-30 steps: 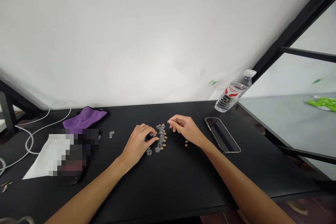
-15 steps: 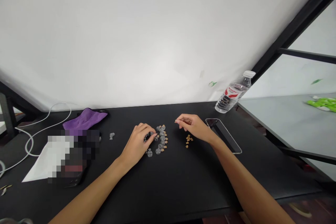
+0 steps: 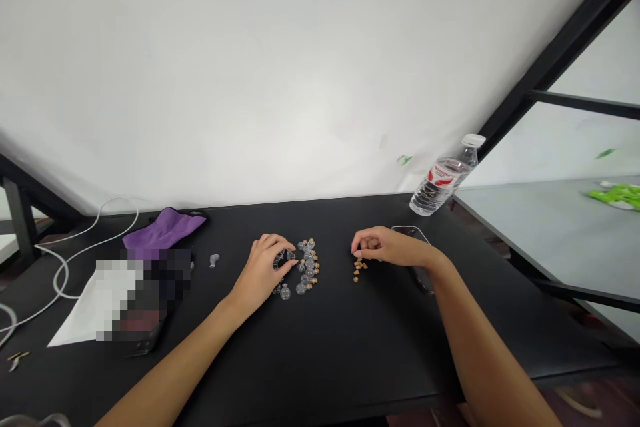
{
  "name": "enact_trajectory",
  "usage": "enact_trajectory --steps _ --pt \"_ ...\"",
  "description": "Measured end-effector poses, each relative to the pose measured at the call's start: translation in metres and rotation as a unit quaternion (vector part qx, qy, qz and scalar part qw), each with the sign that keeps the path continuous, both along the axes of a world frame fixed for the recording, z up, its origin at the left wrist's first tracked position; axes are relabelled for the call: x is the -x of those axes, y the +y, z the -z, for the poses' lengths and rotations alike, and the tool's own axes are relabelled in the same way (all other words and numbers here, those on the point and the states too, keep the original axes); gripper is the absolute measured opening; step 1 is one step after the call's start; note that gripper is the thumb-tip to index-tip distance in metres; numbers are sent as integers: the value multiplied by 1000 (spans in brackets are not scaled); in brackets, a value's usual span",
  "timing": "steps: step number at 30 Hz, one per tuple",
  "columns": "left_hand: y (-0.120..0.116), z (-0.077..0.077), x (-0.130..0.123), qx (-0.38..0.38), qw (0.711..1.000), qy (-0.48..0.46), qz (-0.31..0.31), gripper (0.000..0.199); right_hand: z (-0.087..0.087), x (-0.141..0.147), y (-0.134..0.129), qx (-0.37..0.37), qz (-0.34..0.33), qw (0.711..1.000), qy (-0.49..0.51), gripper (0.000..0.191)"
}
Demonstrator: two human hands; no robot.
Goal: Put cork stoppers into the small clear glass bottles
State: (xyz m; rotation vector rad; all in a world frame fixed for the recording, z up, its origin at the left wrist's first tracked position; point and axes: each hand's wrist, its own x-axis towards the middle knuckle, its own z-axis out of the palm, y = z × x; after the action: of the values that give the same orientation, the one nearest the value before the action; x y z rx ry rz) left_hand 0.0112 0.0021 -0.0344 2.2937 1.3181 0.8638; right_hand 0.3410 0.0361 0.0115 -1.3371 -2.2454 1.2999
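My left hand rests on the black table, thumb and fingers curved around small clear glass bottles; whether it grips one is unclear. Just right of it lies a group of little round bottles with corks. One clear bottle lies below my left hand. Over the top of a small pile of corks, my right hand has its thumb and index fingertips together, pointing down. Anything between those fingertips is too small to make out.
A water bottle stands at the back right. A phone lies partly under my right forearm. At the left are a purple cloth, white paper, a white cable and a small clear piece.
My right hand has moved right and slightly down, to the cork pile, and now covers more of the phone. A small corked bottle beside my left fingertips has shifted slightly right. My left hand has barely moved.
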Motion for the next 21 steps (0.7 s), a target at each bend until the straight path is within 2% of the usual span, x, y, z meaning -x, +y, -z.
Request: enact_trajectory --steps 8,13,17,21 --pt "-1 -3 -1 -4 1000 -10 -3 15 -1 -5 1 21 -5 1000 -19 42" --pt "-4 -8 -3 -32 993 -112 3 17 0 -8 1 -4 7 1000 -8 40" --pt "-6 -14 -6 -47 984 -171 10 21 4 6 2 -59 74 989 112 32" --pt "-8 -16 -8 -36 985 -168 -2 27 12 42 -4 -120 133 948 263 26"
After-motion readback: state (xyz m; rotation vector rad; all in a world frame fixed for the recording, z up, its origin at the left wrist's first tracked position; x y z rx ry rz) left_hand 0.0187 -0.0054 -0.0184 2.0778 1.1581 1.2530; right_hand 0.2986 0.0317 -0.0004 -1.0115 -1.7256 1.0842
